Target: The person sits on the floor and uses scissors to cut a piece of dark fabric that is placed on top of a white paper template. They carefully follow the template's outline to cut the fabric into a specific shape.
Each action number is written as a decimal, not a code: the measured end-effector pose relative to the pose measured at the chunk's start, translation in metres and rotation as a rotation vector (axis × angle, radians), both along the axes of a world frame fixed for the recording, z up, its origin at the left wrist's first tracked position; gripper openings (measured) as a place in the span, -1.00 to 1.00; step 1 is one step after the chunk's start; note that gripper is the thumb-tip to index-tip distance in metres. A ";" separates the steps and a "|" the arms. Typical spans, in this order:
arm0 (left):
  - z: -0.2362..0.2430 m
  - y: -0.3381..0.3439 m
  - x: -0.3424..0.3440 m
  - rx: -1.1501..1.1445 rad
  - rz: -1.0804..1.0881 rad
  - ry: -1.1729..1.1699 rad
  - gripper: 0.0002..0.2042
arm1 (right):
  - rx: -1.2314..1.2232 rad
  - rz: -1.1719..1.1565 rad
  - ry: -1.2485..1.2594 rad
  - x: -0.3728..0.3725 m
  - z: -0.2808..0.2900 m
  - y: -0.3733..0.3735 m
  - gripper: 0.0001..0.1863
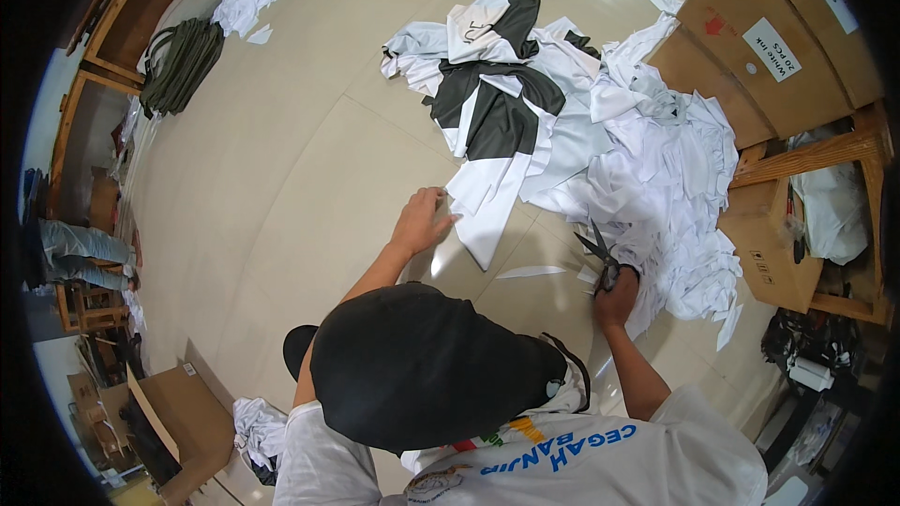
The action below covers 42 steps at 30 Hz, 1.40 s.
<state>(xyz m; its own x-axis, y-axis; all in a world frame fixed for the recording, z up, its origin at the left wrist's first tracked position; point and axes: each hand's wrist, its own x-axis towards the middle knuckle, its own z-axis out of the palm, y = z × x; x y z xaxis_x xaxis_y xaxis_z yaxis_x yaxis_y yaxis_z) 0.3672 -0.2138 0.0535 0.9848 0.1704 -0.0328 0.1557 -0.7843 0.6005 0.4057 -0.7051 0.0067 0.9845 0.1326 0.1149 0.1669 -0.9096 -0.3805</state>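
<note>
My left hand (422, 222) is beside the edge of a white cloth piece (485, 215), thumb and fingers apart, fingertips at its left corner. This pointed piece hangs off a heap of white and dark grey cut fabric (511, 117) on the floor. In my right hand (617, 296) is a pair of black-handled scissors (596, 245), blades spread and pointing away from me. To the right of the scissors lies a large pile of white fabric scraps (661, 178). A thin white sliver (531, 272) rests on the tiles between my hands.
Large cardboard boxes (750, 47) stand at the right on a wooden frame (806, 155), close to the pile. An open carton (183, 422) sits at lower left. Folded dark green cloth (183, 66) is by the left shelves. Another person's legs (84, 253) show at far left.
</note>
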 end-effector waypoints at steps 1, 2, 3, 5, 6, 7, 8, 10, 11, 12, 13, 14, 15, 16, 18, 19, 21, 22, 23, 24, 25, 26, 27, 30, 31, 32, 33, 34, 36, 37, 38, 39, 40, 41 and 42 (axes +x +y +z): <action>-0.003 -0.008 -0.001 0.037 -0.015 -0.007 -0.72 | -0.001 -0.002 -0.021 0.002 -0.003 -0.002 -0.41; -0.007 -0.013 -0.001 0.073 -0.031 -0.014 -0.73 | -0.002 -0.005 -0.041 0.003 -0.007 -0.002 -0.41; -0.010 -0.017 0.002 0.077 -0.069 0.004 -0.72 | -0.003 -0.008 -0.061 0.004 -0.010 -0.004 -0.40; -0.016 -0.017 0.004 0.095 -0.140 0.054 -0.71 | 0.031 -0.016 -0.022 0.003 -0.008 0.003 -0.40; -0.017 -0.011 0.003 0.042 -0.160 0.016 -0.74 | 0.049 -0.018 -0.002 0.003 -0.007 0.007 -0.40; -0.016 -0.004 0.002 -0.009 -0.177 -0.022 -0.77 | 0.051 0.002 -0.006 0.004 -0.006 0.011 -0.39; -0.015 -0.003 0.003 -0.071 -0.205 -0.060 -0.79 | 0.042 0.010 -0.009 0.004 -0.005 0.009 -0.39; 0.001 0.004 -0.007 -0.429 0.062 -0.086 -0.85 | 0.023 0.025 -0.045 0.003 -0.007 0.003 -0.38; 0.017 0.011 -0.014 -0.607 0.195 -0.094 -0.87 | 0.014 0.030 -0.075 0.003 -0.008 -0.001 -0.38; 0.034 0.033 -0.028 -0.741 0.356 -0.147 -0.86 | 0.017 0.042 -0.104 0.002 -0.010 0.002 -0.38; 0.055 0.053 -0.041 -0.876 0.518 -0.201 -0.85 | 0.016 0.037 -0.092 0.002 -0.010 0.003 -0.37; 0.089 0.056 -0.045 -1.018 0.665 -0.366 -0.84 | 0.002 0.023 -0.080 0.002 -0.007 -0.002 -0.37; 0.104 0.087 -0.072 -1.025 0.757 -0.490 -0.82 | 0.008 0.032 -0.065 0.000 -0.006 0.003 -0.36; 0.134 0.085 -0.075 -1.002 0.874 -0.587 -0.81 | -0.025 0.005 -0.064 -0.001 -0.004 -0.008 -0.36; 0.122 0.173 -0.165 -1.123 0.818 -0.726 -0.81 | -0.029 0.007 -0.054 0.000 -0.004 0.001 -0.37; 0.116 0.202 -0.203 -1.115 0.896 -0.791 -0.81 | -0.025 0.010 -0.064 -0.001 -0.006 0.002 -0.37; 0.103 0.240 -0.269 -1.072 1.079 -0.881 -0.81 | -0.015 0.016 -0.091 -0.001 -0.011 0.005 -0.39; 0.097 0.253 -0.302 -1.036 1.185 -0.904 -0.78 | -0.008 0.014 -0.060 0.000 -0.012 0.007 -0.39; 0.083 0.254 -0.325 -1.010 1.291 -0.925 -0.75 | -0.009 0.010 -0.035 0.003 -0.012 0.006 -0.40; 0.066 0.247 -0.342 -0.988 1.393 -0.905 -0.72 | -0.018 0.005 -0.014 0.006 -0.009 0.004 -0.40; 0.047 0.237 -0.358 -0.971 1.495 -0.881 -0.68 | -0.015 -0.003 -0.024 0.008 -0.005 0.002 -0.39; 0.031 0.230 -0.379 -0.940 1.601 -0.857 -0.65 | -0.004 -0.004 -0.027 0.007 -0.002 0.005 -0.38; 0.012 0.222 -0.395 -0.912 1.668 -0.759 -0.61 | 0.005 -0.002 -0.030 0.007 0.002 0.006 -0.38; -0.043 0.202 -0.452 -1.038 1.541 -0.700 -0.64 | -0.073 0.106 -0.182 0.014 -0.009 0.004 -0.39; -0.051 0.200 -0.463 -0.907 1.622 -0.488 -0.65 | -0.028 0.103 -0.124 0.018 -0.010 0.000 -0.41; -0.051 0.206 -0.470 -0.770 1.701 -0.265 -0.65 | 0.016 0.106 -0.052 0.018 -0.011 -0.006 -0.43; -0.039 0.217 -0.499 -0.712 1.686 -0.274 -0.63 | 0.061 0.188 -0.088 0.009 -0.018 0.002 -0.44; -0.032 0.220 -0.521 -0.674 1.666 -0.277 -0.59 | 0.098 0.264 -0.135 0.007 -0.022 0.007 -0.45; -0.066 0.174 -0.453 -0.520 1.806 -0.404 -0.29 | 0.126 0.289 0.010 0.035 0.008 -0.027 -0.40; -0.059 0.164 -0.470 -0.420 1.832 -0.339 -0.24 | -0.041 0.377 -0.108 0.014 0.031 0.004 -0.49; -0.056 0.159 -0.474 -0.347 1.834 -0.290 -0.19 | -0.037 0.421 -0.113 0.006 0.043 0.021 -0.50; -0.055 0.152 -0.458 -0.330 1.813 -0.256 -0.14 | -0.041 0.467 -0.126 0.005 0.054 0.033 -0.50; -0.053 0.145 -0.446 -0.306 1.793 -0.219 -0.10 | -0.015 0.512 -0.103 0.004 0.058 0.042 -0.51; -0.053 0.140 -0.450 -0.257 1.775 -0.197 -0.17 | 0.017 0.552 -0.062 0.002 0.056 0.053 -0.51; -0.053 0.136 -0.453 -0.211 1.752 -0.172 -0.24 | 0.034 0.593 -0.021 -0.001 0.052 0.065 -0.51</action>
